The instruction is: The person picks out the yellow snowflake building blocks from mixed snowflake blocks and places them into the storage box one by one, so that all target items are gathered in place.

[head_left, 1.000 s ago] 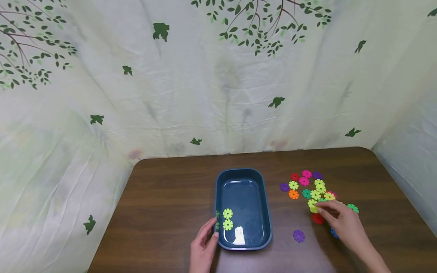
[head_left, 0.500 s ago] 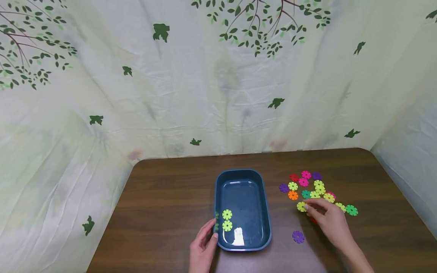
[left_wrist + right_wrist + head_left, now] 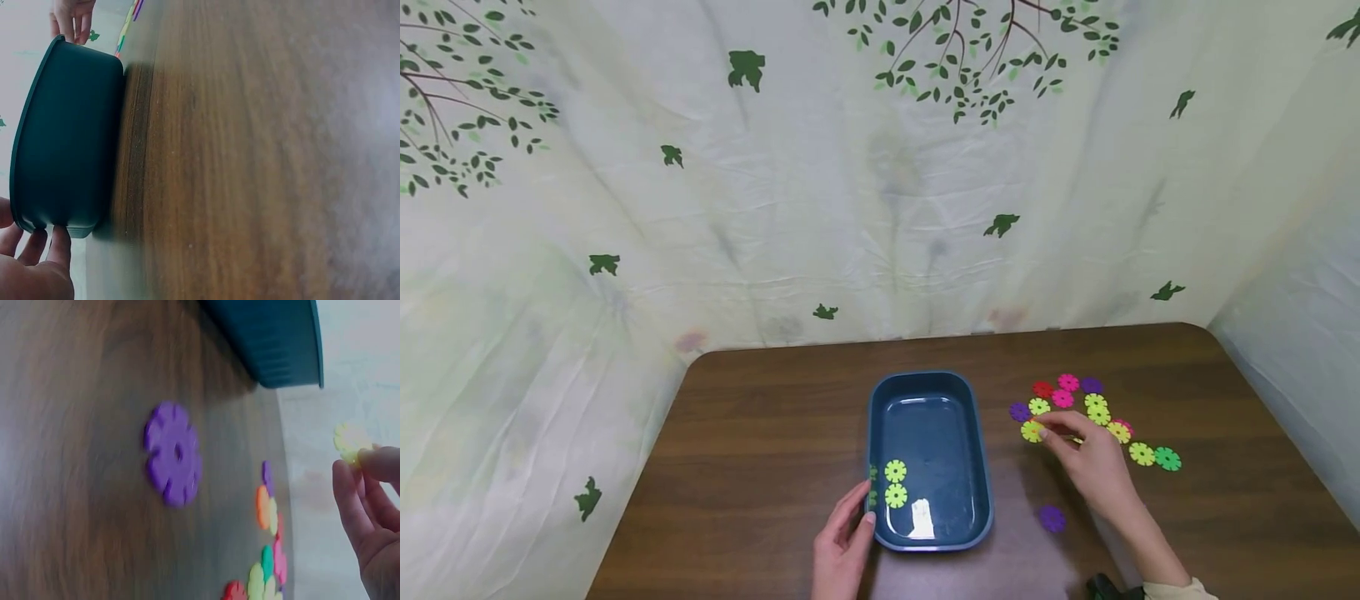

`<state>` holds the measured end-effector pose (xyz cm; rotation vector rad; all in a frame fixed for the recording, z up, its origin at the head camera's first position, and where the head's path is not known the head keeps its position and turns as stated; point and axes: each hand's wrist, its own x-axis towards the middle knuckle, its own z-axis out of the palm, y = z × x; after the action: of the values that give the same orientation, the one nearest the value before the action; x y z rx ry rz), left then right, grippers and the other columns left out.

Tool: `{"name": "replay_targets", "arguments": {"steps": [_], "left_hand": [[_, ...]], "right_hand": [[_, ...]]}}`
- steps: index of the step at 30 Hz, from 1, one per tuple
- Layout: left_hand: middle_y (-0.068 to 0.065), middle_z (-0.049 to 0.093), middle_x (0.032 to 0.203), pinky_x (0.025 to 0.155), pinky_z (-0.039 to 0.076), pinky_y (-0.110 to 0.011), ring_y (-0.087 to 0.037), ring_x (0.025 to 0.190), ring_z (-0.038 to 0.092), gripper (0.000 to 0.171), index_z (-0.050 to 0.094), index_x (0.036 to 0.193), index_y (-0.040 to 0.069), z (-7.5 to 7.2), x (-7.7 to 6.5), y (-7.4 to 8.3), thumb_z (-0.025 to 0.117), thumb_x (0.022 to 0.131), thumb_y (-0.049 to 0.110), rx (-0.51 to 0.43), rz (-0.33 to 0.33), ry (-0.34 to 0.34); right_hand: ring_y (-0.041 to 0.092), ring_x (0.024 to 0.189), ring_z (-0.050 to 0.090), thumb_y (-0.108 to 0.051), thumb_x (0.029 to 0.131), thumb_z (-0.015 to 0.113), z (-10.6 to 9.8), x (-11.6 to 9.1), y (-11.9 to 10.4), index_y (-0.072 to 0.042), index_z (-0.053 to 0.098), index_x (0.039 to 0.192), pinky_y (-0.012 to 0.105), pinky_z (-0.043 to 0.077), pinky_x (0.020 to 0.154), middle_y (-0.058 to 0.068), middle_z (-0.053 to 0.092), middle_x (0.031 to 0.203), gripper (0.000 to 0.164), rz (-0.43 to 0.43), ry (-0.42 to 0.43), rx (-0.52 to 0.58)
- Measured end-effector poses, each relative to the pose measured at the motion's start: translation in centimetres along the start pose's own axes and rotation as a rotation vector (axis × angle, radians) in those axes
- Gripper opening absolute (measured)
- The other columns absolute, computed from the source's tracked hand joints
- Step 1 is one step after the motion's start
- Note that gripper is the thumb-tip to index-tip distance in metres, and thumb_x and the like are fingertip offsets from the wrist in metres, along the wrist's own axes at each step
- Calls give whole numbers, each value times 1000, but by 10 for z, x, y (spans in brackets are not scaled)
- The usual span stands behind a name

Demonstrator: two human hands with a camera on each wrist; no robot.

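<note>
Between thumb and fingertips, my right hand (image 3: 1090,462) pinches a yellow flower-shaped disc (image 3: 1032,431). In the right wrist view, the yellow disc shows raised above the table. My left hand (image 3: 842,542) holds the near left side of a dark blue tray (image 3: 982,467); in the left wrist view its fingers (image 3: 60,244) press the outer wall, with the thumb at the rim. Inside the tray, two yellow-green discs (image 3: 896,483) lie one behind the other near the left wall. Part of the disc pile is hidden behind the right hand.
Several loose flower discs lie right of the tray, including a red one (image 3: 1042,389), pink one (image 3: 1068,382), and green one (image 3: 1168,458). A purple disc (image 3: 1052,519) lies apart, nearer the front. A patterned white cloth (image 3: 790,208) hangs behind the wooden table (image 3: 775,467).
My right hand has moved left and away from the front, carrying the yellow disc from the pile toward the tray. The left hand stays at the tray's side.
</note>
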<state>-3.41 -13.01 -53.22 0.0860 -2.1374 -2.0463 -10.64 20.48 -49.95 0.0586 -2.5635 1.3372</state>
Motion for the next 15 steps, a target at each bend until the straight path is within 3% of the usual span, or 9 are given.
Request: {"name": "replay_targets", "arguments": {"steps": [15], "left_hand": [[-13, 58, 133, 100, 42, -18, -11, 119, 56, 39, 64, 128, 4, -1, 1, 0, 65, 90, -4, 19, -87, 19]], "right_hand": [[18, 90, 65, -7, 90, 71, 25, 0, -24, -9, 72, 112, 16, 54, 75, 3, 70, 106, 22, 63, 20, 164]]}}
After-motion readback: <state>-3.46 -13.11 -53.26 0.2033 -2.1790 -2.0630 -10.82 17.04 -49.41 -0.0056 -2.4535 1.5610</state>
